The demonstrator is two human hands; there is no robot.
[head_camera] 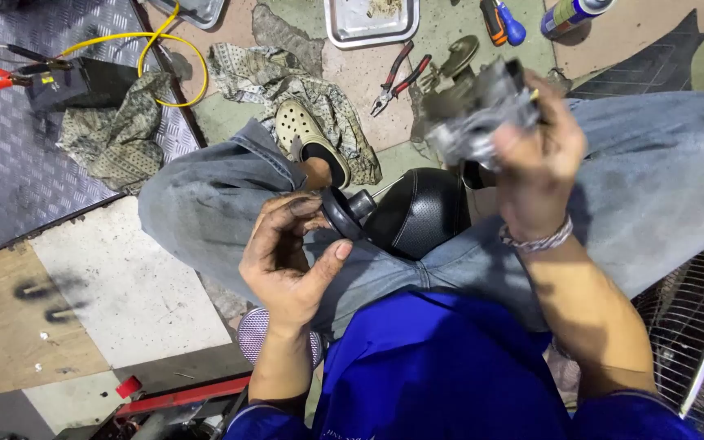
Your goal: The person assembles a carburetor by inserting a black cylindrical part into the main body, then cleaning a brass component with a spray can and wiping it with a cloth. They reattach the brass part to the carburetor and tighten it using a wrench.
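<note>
Carburetor-like metal part [478, 110], grey and grimy with lumpy cast surfaces, was held up in the right hand [535, 163] above the person's right knee. It was motion-blurred, so finer detail could not be made out. Its long axis ran roughly from lower left to upper right, the upper end near the fingertips. The right hand was closed around it, fingers curled over its far side, a beaded bracelet [538, 239] on the wrist.

The left hand [287, 257], smudged dark with grease, was half closed, its fingertips pinching a small round black rubber-looking disc with a stubby knob [345, 210]. The disc stood on edge, its knob pointing right toward a domed black seat with a dimpled texture [417, 212] between the thighs. The thumb stood out, apart from the disc.

The person sat in faded jeans [205, 212] and a blue top [433, 367]. On the tiled floor beyond lay red-handled pliers [399, 77], a metal tray [372, 20], a patterned rag [287, 77] and a pale clog [311, 138]. A wire fan guard [694, 326] stood at the right.
</note>
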